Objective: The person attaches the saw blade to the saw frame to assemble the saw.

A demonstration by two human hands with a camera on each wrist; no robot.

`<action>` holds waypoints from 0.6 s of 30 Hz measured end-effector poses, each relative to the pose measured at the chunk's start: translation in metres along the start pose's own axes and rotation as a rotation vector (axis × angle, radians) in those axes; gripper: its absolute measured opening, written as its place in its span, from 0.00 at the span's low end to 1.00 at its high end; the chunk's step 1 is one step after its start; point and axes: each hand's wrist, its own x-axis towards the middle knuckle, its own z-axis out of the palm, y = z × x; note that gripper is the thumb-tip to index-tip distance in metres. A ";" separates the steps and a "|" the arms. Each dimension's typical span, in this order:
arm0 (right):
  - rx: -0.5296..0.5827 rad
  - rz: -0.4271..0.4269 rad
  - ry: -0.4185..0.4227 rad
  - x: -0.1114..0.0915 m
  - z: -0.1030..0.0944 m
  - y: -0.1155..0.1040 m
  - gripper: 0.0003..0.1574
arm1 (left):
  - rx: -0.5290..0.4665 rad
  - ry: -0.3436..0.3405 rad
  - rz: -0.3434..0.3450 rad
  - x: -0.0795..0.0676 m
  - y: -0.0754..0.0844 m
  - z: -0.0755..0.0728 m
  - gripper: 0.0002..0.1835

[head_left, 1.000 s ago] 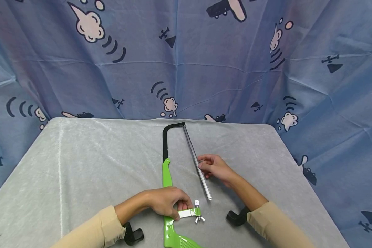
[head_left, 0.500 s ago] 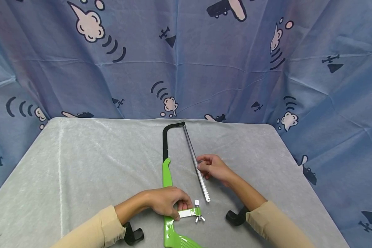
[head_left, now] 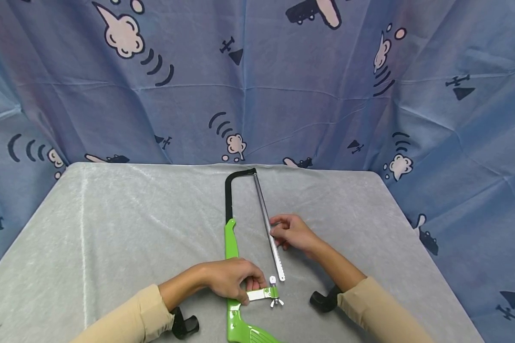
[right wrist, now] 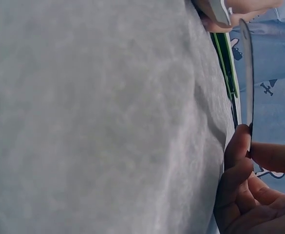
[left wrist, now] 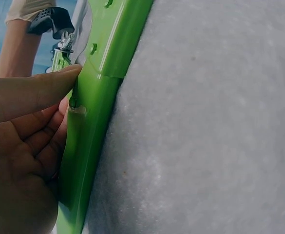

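A green and black hacksaw frame [head_left: 231,243] lies on the table, its black bow pointing away and its green handle [head_left: 246,331] near the front edge. My left hand [head_left: 228,277] grips the green frame where the short arm branches off; in the left wrist view the thumb presses the green metal [left wrist: 91,122]. That arm ends in a tensioner with a wing nut [head_left: 276,302]. Between thumb and fingertips, my right hand [head_left: 295,233] pinches the silver hacksaw blade [head_left: 262,205]. The blade's far end meets the bow's tip; its holed near end is close beside the tensioner.
A grey cloth covers the table [head_left: 154,209]. Behind it hangs a blue patterned curtain [head_left: 283,95]. Black wrist mounts [head_left: 324,301] stick out below both beige sleeves [head_left: 382,309].
The blade's near end has swung left and slightly toward me, up to the tensioner, with my right hand shifting left. My left hand and the frame have stayed in place.
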 end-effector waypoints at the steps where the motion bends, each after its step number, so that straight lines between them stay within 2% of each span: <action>1: 0.001 0.001 -0.001 0.000 0.001 -0.001 0.23 | 0.001 0.000 0.001 0.000 0.000 0.000 0.19; 18: 0.014 -0.021 -0.029 0.001 0.007 -0.004 0.24 | 0.014 -0.003 -0.005 0.000 0.001 -0.001 0.18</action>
